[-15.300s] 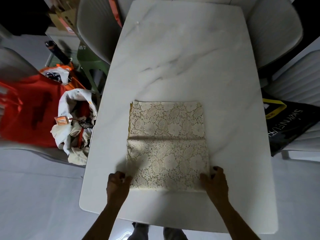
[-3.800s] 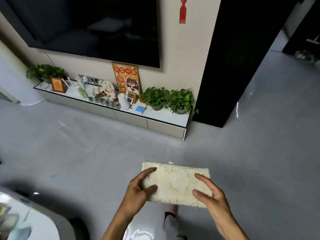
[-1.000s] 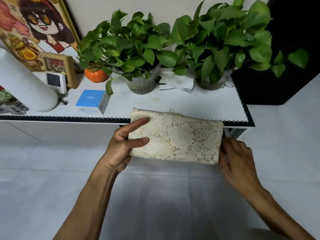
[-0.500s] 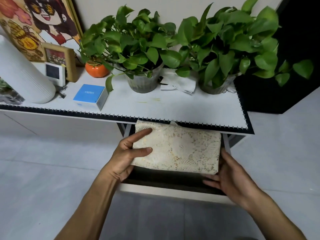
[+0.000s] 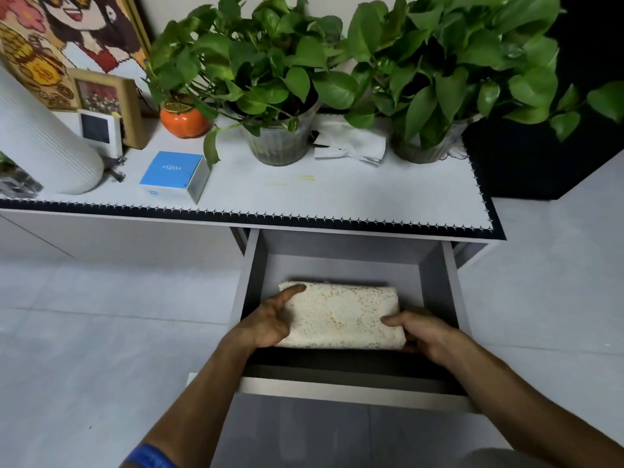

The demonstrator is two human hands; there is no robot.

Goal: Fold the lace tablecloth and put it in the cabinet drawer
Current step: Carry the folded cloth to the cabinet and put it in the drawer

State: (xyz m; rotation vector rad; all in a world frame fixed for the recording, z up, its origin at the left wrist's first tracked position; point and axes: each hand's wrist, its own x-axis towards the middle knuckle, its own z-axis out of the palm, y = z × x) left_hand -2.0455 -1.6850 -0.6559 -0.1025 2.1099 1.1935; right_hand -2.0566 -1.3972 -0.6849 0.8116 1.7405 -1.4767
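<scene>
Folded tablecloth (image 5: pixel 341 315) lowered into open drawer (image 5: pixel 351 388), left hand (image 5: pixel 270 324) and right hand (image 5: pixel 420 331) pinching opposite ends to keep folds flat.

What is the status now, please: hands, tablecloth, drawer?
Left hand and right hand both grip folded lace tablecloth. Tablecloth inside open drawer, not released. Nothing blocking.

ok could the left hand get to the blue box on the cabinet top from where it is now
Probably yes. The blue box sits near the front edge with nothing before it, but the left hand is down in the drawer on the tablecloth and must let go first.
</scene>
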